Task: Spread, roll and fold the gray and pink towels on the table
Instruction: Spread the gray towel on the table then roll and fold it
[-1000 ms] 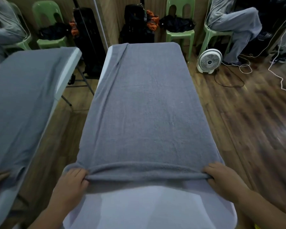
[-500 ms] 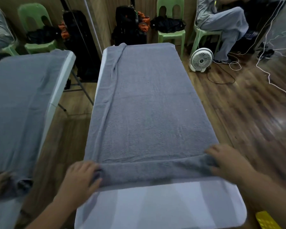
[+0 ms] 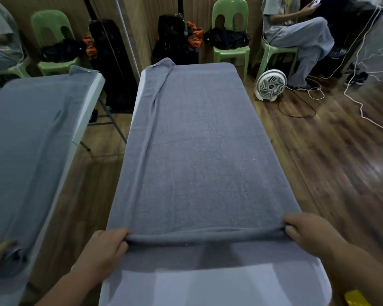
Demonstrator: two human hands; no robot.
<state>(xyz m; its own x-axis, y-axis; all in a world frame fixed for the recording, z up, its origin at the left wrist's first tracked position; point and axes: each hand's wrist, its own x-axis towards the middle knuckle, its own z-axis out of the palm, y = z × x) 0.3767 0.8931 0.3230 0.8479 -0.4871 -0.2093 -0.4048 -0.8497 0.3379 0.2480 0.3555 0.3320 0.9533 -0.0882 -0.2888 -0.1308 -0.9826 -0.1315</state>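
towel: a long gray terry towel (image 3: 199, 151) lies spread along the white-topped counter (image 3: 208, 286) and reaches its far end. its left edge is doubled over in a long crease running toward the far corner.
roll: the towel's near end is turned into a thin, tight roll (image 3: 208, 236) lying straight across the counter, with bare white top showing on the near side of it.
left grip: the left hand (image 3: 106, 250) has its fingers curled round the roll's left end.
right grip: the right hand (image 3: 307, 237) clasps the right end the same way, fingers closed over the cloth.
pink towel: not in view.
step in hand: it looks like the start of rolling the gray towel away from the body, with nearly all its length left to take up.
doing it well: turn both ends at the same pace so the roll stays square to the counter's sides, and keep it snug with each turn.
watch for: the doubled left edge would likely thicken that side and skew the roll, so flatten it first.
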